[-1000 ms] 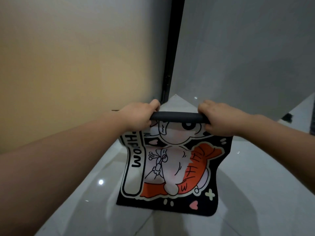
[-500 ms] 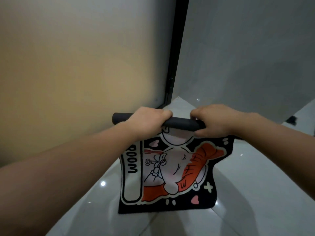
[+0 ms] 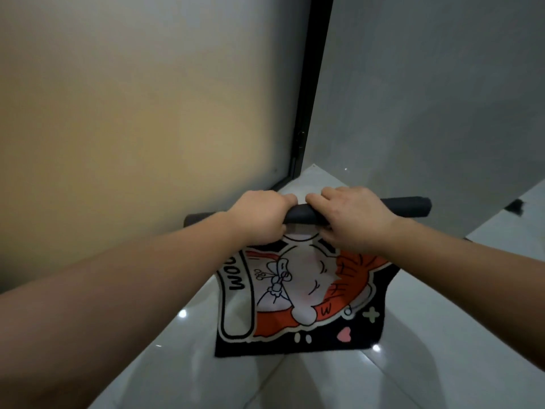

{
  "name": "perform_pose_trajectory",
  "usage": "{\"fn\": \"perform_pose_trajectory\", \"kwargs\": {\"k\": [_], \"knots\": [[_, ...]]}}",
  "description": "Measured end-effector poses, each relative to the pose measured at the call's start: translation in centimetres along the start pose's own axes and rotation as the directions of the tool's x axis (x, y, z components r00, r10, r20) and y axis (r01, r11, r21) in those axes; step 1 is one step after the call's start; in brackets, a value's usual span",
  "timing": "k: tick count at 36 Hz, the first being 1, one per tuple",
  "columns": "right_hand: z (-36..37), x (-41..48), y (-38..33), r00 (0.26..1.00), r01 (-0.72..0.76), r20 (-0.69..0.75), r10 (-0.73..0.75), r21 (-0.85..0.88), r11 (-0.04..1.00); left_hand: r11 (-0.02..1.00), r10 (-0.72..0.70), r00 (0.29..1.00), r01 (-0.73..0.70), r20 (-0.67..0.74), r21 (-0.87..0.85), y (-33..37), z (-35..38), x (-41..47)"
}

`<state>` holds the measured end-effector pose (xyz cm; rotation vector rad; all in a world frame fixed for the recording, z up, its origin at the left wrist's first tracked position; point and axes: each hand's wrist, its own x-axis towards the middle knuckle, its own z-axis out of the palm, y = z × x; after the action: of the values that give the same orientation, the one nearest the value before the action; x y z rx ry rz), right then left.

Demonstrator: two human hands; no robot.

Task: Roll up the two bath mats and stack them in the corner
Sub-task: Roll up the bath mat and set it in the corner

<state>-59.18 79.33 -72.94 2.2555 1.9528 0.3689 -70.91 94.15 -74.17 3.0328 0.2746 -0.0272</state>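
I see one bath mat (image 3: 300,293) part-rolled: the rolled section (image 3: 407,206) is a dark tube held up in the air, the printed remainder hanging down with its bottom edge at the floor (image 3: 442,364). Left hand (image 3: 259,215) and right hand (image 3: 351,218) both clenched on the tube near its middle, nearly touching, tube ends sticking out left and right. I'd say roughly half of this roll left. Second mat not in view; corner (image 3: 312,172) just beyond, nothing stacked yet
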Motion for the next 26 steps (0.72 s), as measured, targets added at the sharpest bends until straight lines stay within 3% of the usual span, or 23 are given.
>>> {"fn": "perform_pose_trajectory", "kwargs": {"k": [3, 5, 8, 10, 13, 15, 17, 22, 26], "knots": [[-1.4, 1.0, 0.2, 0.942, -0.186, 0.318, 0.111, 0.217, 0.958, 0.987, 0.085, 0.990, -0.068, -0.113, 0.146, 0.6, 0.7, -0.2], [-1.6, 1.5, 0.5, 0.902, -0.248, 0.419, 0.106, 0.303, 0.920, 0.980, 0.117, 0.980, -0.087, -0.163, 0.177, 0.7, 0.8, -0.2], [-1.4, 1.5, 0.5, 0.928, -0.215, 0.353, 0.116, 0.255, 0.943, 0.990, 0.091, 0.981, -0.071, -0.174, 0.118, 0.6, 0.6, 0.2], [-0.9, 1.1, 0.1, 0.966, -0.141, 0.235, 0.111, 0.114, 0.983, 1.000, 0.014, 0.998, -0.013, -0.068, 0.020, 0.5, 0.2, 0.4], [0.3, 0.6, -0.4, 0.999, 0.025, -0.026, -0.027, -0.076, 0.997, 0.978, -0.077, 0.985, 0.105, 0.156, -0.181, 0.1, -0.3, 0.5], [0.5, 0.8, -0.7, 0.994, 0.059, -0.082, -0.067, -0.102, 0.993, 0.967, -0.086, 0.981, 0.124, 0.172, -0.221, -0.1, -0.2, 0.3], [0.7, 1.1, -0.9, 0.998, 0.044, -0.045, -0.046, -0.033, 0.998, 0.983, -0.093, 0.992, 0.105, 0.084, -0.150, -0.2, 0.3, -0.1], [-1.1, 1.7, -0.8, 0.967, -0.140, 0.247, 0.065, 0.301, 0.943, 0.997, -0.074, 0.986, 0.078, -0.150, 0.025, -0.7, 1.3, -0.3], [-2.1, 2.4, -0.6, 0.939, -0.188, 0.335, 0.080, 0.304, 0.934, 0.999, -0.050, 0.984, 0.047, -0.168, -0.017, -0.7, 1.3, -0.1]]}}
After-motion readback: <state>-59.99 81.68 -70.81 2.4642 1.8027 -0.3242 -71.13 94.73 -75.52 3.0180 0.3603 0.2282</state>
